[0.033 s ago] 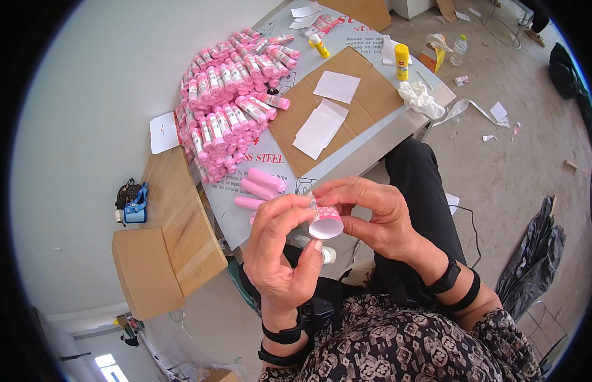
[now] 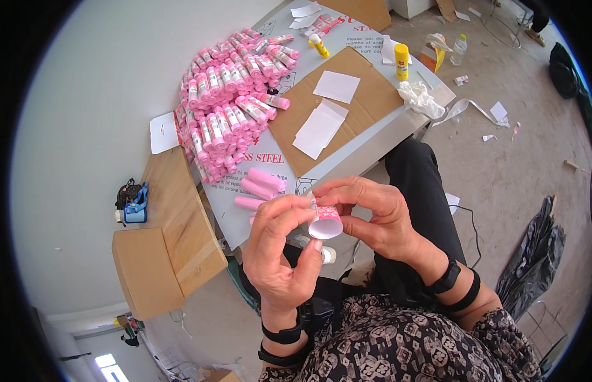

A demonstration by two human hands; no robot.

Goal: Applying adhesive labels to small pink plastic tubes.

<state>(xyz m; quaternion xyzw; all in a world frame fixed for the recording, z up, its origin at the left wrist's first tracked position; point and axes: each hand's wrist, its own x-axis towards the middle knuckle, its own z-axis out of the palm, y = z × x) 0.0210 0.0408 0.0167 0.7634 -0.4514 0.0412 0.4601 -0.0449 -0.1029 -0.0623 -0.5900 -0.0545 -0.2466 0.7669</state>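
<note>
Above my lap, both hands hold a short paper tube (image 2: 326, 227), white inside with a pink and white printed outside. Its open end faces me. My left hand (image 2: 282, 248) has its thumb at the lower rim and its fingers along the left side. My right hand (image 2: 372, 207) pinches the tube's right side between thumb and fingers. Just beyond the left hand, several plain pink rolls (image 2: 265, 181) lie on the table. Farther back rises a large pile of pink rolls with printed wrappers (image 2: 229, 76).
A cardboard sheet (image 2: 372, 95) on the grey table (image 2: 229, 216) bears white paper pieces (image 2: 321, 129). Two yellow glue sticks (image 2: 402, 62) and crumpled white tissue (image 2: 422, 99) are nearby. At left stands a cardboard box (image 2: 146, 270); a black plastic bag (image 2: 531, 261) lies on the floor.
</note>
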